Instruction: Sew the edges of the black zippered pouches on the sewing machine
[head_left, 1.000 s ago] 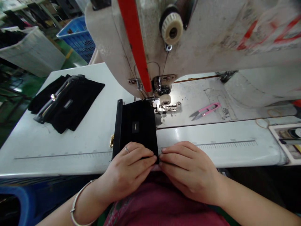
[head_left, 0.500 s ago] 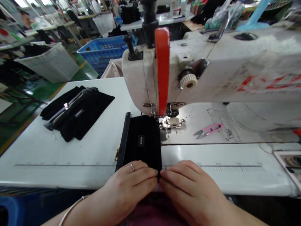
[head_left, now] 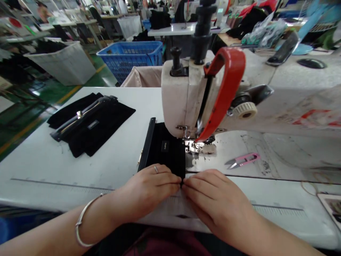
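A black fabric pouch [head_left: 170, 156] with a small label and a dark frame bar along its left side lies on the white sewing table. Its right edge reaches the presser foot [head_left: 197, 146] of the sewing machine [head_left: 176, 96]. My left hand [head_left: 149, 188], ringed, rests on the pouch's near end with its fingers pressed together at the corner. Close against it, my right hand [head_left: 215, 195] pinches the same near corner, fingertips almost touching those of the left. The fabric between the fingertips is mostly hidden.
Another black pouch [head_left: 101, 128] with a metal clasp lies at the left of the table [head_left: 80, 170]. Pink-handled thread snips [head_left: 245, 160] lie right of the presser foot. A red curved guard [head_left: 229, 89] stands out from the machine head. Behind are a blue crate [head_left: 130, 57] and a white bin [head_left: 64, 64].
The pouch and both my hands have moved forward, farther from the table's front edge. The view has shifted, so the machine appears farther right. Both hands still hold the near corner.
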The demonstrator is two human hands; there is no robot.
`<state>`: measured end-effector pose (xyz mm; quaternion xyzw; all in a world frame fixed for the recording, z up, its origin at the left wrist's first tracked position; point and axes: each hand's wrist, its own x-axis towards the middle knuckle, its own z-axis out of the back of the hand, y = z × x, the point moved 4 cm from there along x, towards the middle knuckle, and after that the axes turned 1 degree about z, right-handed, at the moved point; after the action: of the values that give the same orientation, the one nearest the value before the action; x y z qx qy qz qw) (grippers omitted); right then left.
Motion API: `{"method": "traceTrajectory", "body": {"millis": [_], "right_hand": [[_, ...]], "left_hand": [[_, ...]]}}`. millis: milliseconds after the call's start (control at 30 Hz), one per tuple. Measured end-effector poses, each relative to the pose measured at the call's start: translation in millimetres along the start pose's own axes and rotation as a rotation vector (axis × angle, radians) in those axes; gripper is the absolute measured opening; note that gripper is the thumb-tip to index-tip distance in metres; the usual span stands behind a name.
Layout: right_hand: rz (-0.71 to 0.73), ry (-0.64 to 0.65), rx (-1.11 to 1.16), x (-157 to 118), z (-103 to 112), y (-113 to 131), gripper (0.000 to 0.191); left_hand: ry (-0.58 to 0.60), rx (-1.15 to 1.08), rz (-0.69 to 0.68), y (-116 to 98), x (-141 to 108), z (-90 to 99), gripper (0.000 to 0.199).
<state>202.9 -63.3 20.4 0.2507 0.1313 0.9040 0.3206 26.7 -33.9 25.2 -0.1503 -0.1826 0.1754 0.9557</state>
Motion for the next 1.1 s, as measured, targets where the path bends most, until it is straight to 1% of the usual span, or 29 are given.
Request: {"method": "traceTrajectory", "body": {"millis": [167,333,500,633,733,867,1000,1100], "right_hand": [[0.001,0.044,-0.046,11,1,-13,0.019],[-0.012,0.056,-0.122,21,4,-24,0.017],[-0.021,0.062,-0.202,28,3,-32,0.021],[-0.065,0.042,-0.217,31,1,-38,0.024],[-0.100,0.040,-0.236,31,-2,-42,0.027],[-0.125,0.036,-0.254,28,-8,-46,0.029],[-0.115,0.022,-0.227,27,-10,-47,0.029],[-0.128,0.021,-0.227,28,-10,-47,0.028]], "left_hand": [[-0.034,0.038,-0.040,14,9,3.3,0.021],[-0.056,0.089,-0.064,29,19,5.0,0.020],[-0.087,0.125,-0.028,44,27,4.4,0.023],[-0.139,0.159,-0.029,54,32,5.8,0.024],[-0.168,0.165,-0.005,65,35,5.9,0.023],[-0.170,0.194,0.041,79,39,3.7,0.024],[-0.208,0.224,0.088,88,41,3.5,0.023],[-0.207,0.232,0.103,91,41,2.2,0.022]]}}
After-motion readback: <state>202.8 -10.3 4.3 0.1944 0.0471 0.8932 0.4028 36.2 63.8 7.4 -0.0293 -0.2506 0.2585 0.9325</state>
